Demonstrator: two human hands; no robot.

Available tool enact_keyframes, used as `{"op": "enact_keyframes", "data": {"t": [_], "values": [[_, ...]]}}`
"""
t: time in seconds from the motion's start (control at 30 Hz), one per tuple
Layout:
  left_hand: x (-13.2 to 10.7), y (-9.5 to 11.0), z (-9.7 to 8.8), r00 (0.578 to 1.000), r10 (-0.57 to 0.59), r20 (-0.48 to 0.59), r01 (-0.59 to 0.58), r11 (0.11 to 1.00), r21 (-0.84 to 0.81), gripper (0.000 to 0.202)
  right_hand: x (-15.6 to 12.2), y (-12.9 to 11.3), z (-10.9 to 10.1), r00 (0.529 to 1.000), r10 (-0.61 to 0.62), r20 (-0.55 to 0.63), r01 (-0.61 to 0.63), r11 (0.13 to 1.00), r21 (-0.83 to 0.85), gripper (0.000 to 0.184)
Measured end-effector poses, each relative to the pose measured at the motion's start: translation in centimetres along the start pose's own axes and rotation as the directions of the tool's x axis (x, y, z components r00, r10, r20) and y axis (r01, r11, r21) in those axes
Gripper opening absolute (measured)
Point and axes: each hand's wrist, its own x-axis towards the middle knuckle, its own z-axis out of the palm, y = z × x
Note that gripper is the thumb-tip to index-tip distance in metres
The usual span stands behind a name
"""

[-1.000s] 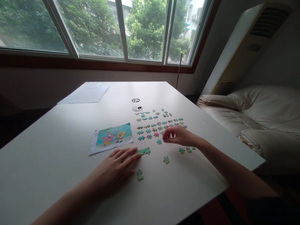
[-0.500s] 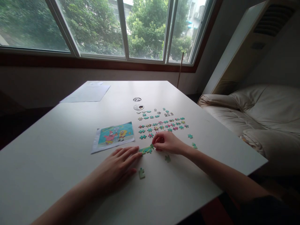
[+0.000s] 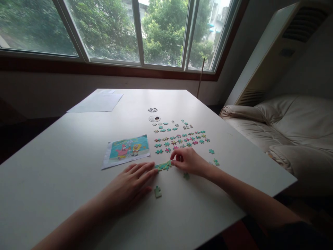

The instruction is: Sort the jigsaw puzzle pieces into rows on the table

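A short strip of joined green and yellow jigsaw puzzle pieces [image 3: 163, 166] lies flat on the white table. My left hand [image 3: 136, 177] rests flat with fingers stretched out, its fingertips touching the strip's left end. At the right end, the thumb and curled index finger of my right hand [image 3: 188, 160] are closed at the edge of a green puzzle piece [image 3: 169, 163], which lies against the strip. A loose puzzle piece [image 3: 158, 191] sits nearer to me, beside my left hand. Another green piece [image 3: 186, 176] lies partly in shadow below my right wrist.
Several rows of loose puzzle pieces [image 3: 179, 141] spread beyond my right hand. A picture sheet with cartoon figures [image 3: 129, 151] lies left of them. Two round cable-hole fittings [image 3: 154, 118] sit farther back. Papers [image 3: 96, 102] lie far left; a cream sofa [image 3: 293, 121] stands right.
The puzzle piece at my right fingertips was tilted above the strip's right end; it now lies flat against it. My right fingers have shifted slightly right. The left hand stays put.
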Motion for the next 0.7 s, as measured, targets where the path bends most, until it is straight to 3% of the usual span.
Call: {"op": "enact_keyframes", "data": {"t": [0.17,0.4,0.7], "values": [[0.03,-0.02,0.05,1.000,0.004,-0.018,-0.003,1.000,0.003,0.039,0.13,0.26,-0.14,0.993,-0.118,0.010,0.118,0.989,-0.094,0.016],[0.03,0.09,-0.30,1.000,-0.005,0.022,0.005,1.000,0.023,0.039,0.02,0.28,-0.08,0.995,-0.089,0.049,0.094,0.990,-0.110,0.012],[0.01,-0.01,-0.06,1.000,0.002,-0.008,-0.002,1.000,0.018,0.039,-0.01,0.12,-0.18,0.994,-0.092,0.060,0.099,0.986,-0.132,0.010]]}}
